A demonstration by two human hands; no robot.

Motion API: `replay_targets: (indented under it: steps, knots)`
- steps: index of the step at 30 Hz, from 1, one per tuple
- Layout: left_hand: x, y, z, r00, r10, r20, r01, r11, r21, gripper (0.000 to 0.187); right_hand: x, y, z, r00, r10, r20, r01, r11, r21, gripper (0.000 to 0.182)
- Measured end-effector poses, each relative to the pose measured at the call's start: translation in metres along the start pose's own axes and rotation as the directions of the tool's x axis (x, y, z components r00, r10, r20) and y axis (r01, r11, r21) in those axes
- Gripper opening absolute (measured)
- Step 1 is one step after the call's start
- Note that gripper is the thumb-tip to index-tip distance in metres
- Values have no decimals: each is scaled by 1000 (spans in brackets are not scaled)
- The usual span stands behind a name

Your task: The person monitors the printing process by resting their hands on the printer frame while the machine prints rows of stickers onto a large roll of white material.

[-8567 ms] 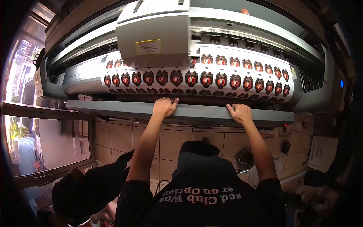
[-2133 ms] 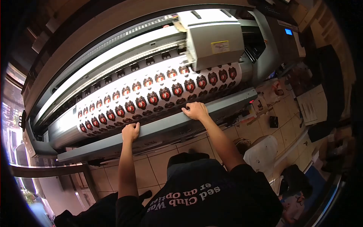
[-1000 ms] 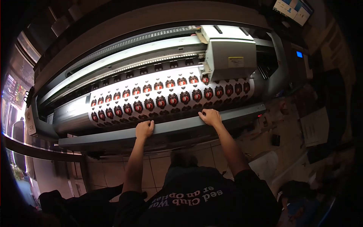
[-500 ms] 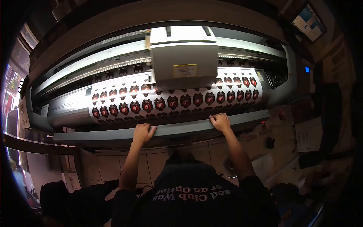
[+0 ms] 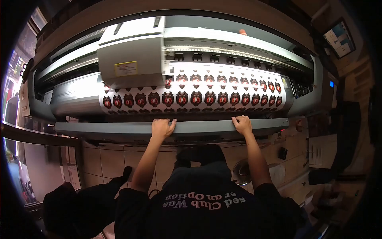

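Note:
A wide-format printer stretches across the view, with a grey front bar (image 5: 203, 127) along its near side. My left hand (image 5: 162, 128) grips this bar left of centre, fingers curled over the far edge and thumb out to the side. Farther right, my right hand (image 5: 243, 125) holds the same bar in a similar way. Fingertips of both hands are partly hidden behind the edge. Beyond the bar lies a white printed sheet (image 5: 188, 88) carrying rows of dark-and-red emblems. The light-coloured print carriage (image 5: 131, 53) covers part of the sheet's left side.
A person in dark clothes (image 5: 79, 203) is at my lower left. At the upper right stands a lit monitor (image 5: 339, 38). The printer's right end has a small blue display (image 5: 332, 84). A small black object (image 5: 283, 153) lies on the tiled floor.
The print carriage has moved left, uncovering more emblems on the right. Both hands stay on the bar. My view has shifted slightly, and more of the other person's leg and foot shows.

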State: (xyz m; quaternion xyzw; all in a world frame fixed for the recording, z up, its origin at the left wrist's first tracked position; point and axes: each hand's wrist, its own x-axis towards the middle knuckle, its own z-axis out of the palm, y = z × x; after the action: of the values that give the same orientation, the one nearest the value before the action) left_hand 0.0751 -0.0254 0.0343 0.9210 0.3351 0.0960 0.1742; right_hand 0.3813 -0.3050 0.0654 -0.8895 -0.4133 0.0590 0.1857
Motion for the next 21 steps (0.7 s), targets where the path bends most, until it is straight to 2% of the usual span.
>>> replay_targets:
  steps: [10,17,21]
  knots:
    - [-2,4,2,994,3,-113,-3,1000,2,53,2,11,7,1000,-20,-15,20,1000,16,39]
    - [-1,2,3,996,29,-90,-28,999,20,52,0,12,9,999,2,-40,0,999,40,39]
    - [-2,4,1,987,25,-158,-26,1000,-2,52,-1,5,2,1000,19,-24,-18,999,32,37]
